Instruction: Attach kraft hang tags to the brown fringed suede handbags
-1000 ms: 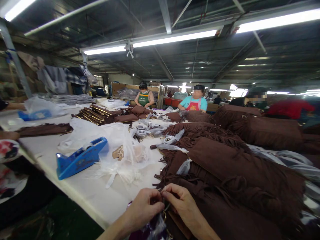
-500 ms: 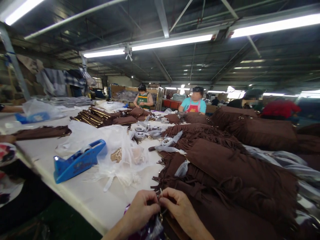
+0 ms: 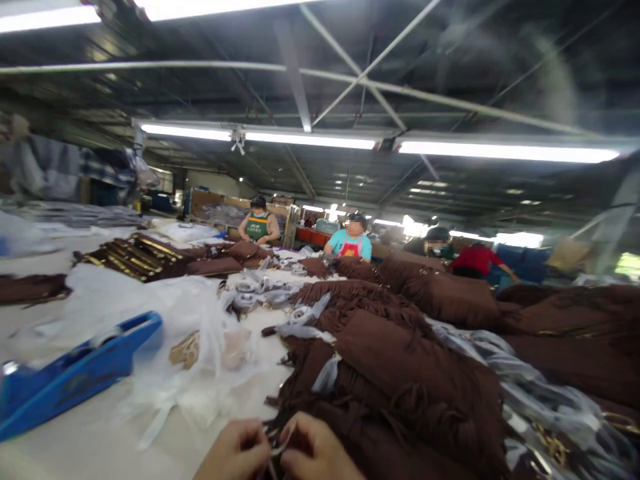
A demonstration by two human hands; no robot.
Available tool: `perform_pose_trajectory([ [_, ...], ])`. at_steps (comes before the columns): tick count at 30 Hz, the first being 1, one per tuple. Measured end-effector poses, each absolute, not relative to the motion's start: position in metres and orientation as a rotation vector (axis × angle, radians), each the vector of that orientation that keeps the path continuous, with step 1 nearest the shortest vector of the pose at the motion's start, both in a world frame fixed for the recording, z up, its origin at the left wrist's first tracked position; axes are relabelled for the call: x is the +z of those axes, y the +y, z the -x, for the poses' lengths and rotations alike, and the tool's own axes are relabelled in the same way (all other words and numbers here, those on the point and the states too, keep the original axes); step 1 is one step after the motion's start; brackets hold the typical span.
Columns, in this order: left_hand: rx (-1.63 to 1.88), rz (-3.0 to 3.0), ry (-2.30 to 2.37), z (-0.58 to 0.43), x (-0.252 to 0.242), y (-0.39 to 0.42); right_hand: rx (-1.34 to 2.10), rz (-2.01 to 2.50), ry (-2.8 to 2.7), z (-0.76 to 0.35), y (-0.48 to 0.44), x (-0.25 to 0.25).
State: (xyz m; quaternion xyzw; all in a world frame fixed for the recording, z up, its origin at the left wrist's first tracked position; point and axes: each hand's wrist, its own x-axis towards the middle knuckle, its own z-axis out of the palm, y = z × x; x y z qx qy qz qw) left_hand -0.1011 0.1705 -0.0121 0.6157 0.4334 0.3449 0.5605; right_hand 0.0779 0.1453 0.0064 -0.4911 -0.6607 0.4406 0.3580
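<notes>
One left hand (image 3: 234, 453) and one right hand (image 3: 316, 451) are working at the near edge, and one blue tape holder (image 3: 83, 375) is sitting near on the left. Lots of brown bags (image 3: 390, 353) are lying in heaps on the right, too jumbled to count. Far away, at least four people (image 3: 475, 260) are showing, two of them in aprons (image 3: 257, 231), and three long lights (image 3: 310, 140) are shining in a row above.

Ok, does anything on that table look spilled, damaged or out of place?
Nothing looks clearly spilled or damaged. The untidiest spot is the crumpled white plastic, spread loosely beside the blue tape dispenser. The brown fringed pieces lie in an uneven heap, possibly normal here.
</notes>
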Motion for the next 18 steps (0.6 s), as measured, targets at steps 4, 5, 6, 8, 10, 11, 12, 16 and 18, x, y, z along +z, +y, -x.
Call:
perform_pose_trajectory([
  [4, 0.826, -1.196, 0.962, 0.1, -0.002, 0.16, 1.174, 1.248, -1.863, -0.089, 0.119, 0.029],
  [5, 0.837, -1.112, 0.917, 0.1, -0.001, 0.16, 1.148, 1.255, -1.981, -0.094, 0.115, 0.033],
  [6, 0.847, -1.031, 0.878, 0.1, 0.001, 0.159, 1.135, 1.26, -2.077, -0.099, 0.111, 0.036],
  [8, 0.845, -0.913, 0.813, 0.101, 0.003, 0.158, 1.067, 1.283, -2.252, -0.109, 0.103, 0.035],
  [10, 0.843, -0.873, 0.77, 0.102, 0.004, 0.157, 1.028, 1.304, -2.349, -0.118, 0.097, 0.03],
  [11, 0.847, -0.869, 0.753, 0.102, 0.004, 0.157, 1.007, 1.309, -2.384, -0.121, 0.095, 0.027],
  [12, 0.851, -0.864, 0.737, 0.103, 0.003, 0.158, 0.983, 1.304, -2.414, -0.124, 0.093, 0.024],
  [16, 0.876, -0.843, 0.724, 0.104, -0.002, 0.161, 0.887, 1.217, -2.361, -0.12, 0.095, 0.022],
  [18, 0.911, -0.848, 0.737, 0.104, -0.005, 0.162, 0.845, 1.165, -2.268, -0.113, 0.099, 0.025],
])
